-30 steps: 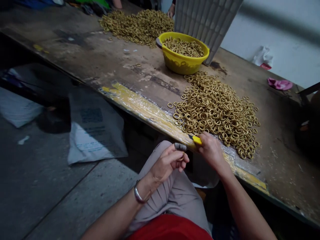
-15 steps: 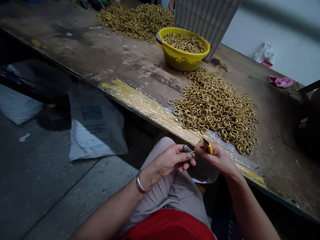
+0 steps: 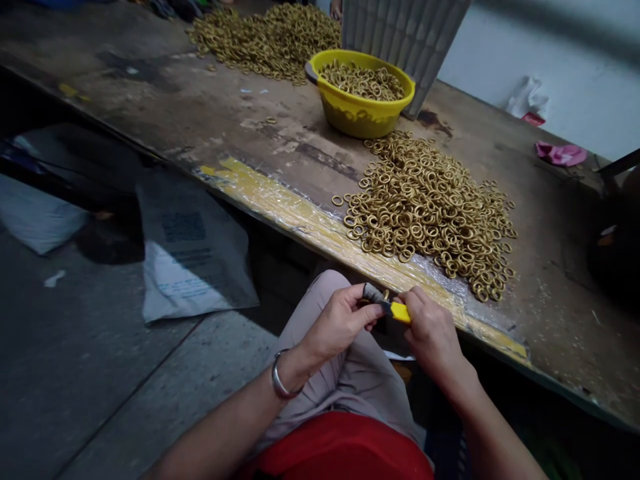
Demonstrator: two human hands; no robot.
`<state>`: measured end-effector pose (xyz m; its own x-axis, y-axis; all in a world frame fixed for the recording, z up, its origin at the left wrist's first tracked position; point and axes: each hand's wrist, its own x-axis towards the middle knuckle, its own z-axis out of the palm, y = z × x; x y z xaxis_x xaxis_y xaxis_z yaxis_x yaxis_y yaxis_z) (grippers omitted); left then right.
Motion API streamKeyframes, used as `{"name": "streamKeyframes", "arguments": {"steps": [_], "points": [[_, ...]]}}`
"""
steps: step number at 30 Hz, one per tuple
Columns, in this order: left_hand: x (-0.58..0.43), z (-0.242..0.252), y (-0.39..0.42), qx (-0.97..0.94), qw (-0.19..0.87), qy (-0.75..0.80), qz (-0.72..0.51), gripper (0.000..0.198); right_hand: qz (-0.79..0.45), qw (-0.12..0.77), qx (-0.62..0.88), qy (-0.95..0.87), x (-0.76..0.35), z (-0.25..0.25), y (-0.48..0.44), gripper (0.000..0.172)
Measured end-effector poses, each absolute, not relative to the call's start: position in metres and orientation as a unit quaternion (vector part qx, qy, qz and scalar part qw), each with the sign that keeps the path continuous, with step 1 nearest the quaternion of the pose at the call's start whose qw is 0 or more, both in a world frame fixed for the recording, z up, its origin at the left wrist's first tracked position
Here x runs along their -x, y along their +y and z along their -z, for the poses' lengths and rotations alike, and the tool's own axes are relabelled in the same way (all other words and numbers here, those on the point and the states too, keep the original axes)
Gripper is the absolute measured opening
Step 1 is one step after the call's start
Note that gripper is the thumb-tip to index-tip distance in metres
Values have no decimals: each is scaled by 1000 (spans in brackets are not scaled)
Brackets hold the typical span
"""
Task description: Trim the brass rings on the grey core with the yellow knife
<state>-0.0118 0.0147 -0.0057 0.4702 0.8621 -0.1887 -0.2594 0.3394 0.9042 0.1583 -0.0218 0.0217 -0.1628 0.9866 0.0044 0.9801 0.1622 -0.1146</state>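
My left hand (image 3: pixel 345 319) pinches a small brass-coloured ring (image 3: pixel 386 295) above my lap, with a grey wrap around its index finger. In my closed right hand (image 3: pixel 434 327) is a yellow utility knife (image 3: pixel 401 312), its blade end pointing left against or very near the ring. Just past the hands, a heap of loose rings (image 3: pixel 430 207) lies on the worn table (image 3: pixel 225 127). Part of the held ring is hidden by my fingers and the knife.
A yellow basin (image 3: pixel 363 115) full of rings stands behind the heap, before a grey ribbed crate (image 3: pixel 400 47). Farther left lies another ring pile (image 3: pixel 270 40). A pink cloth (image 3: pixel 561 154) rests at the right. White sacks (image 3: pixel 195 260) sit on the floor under the table edge.
My right hand has turned the knife from pointing up to pointing left, bringing its blade to the ring at my left fingers. The view has shifted slightly.
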Motion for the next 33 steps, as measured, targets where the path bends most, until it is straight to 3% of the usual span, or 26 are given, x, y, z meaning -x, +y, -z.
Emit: {"name": "streamKeyframes", "arguments": {"steps": [6,12,17,20,23,26,31,33], "points": [[20,-7,12,-457,745,333,-355,16,21,-62,731,-679,-186,-18,10,19],[18,6,14,-305,821,339,-344,36,13,36,684,-729,-196,-9,42,27],[18,17,27,-257,850,307,-342,30,-20,25,674,-738,-191,-9,54,29],[18,17,33,-262,848,303,-346,30,-141,155,671,-711,-192,-18,50,13],[13,17,32,-344,787,352,-373,33,-395,277,640,-598,-187,-27,38,31],[7,18,25,-441,680,405,-423,25,-600,324,589,-433,-176,-29,27,35],[5,21,14,-596,495,439,-455,8,-712,355,540,-275,-161,-22,18,39],[6,20,12,-596,495,445,-448,7,-709,353,544,-279,-157,-24,14,41]]}}
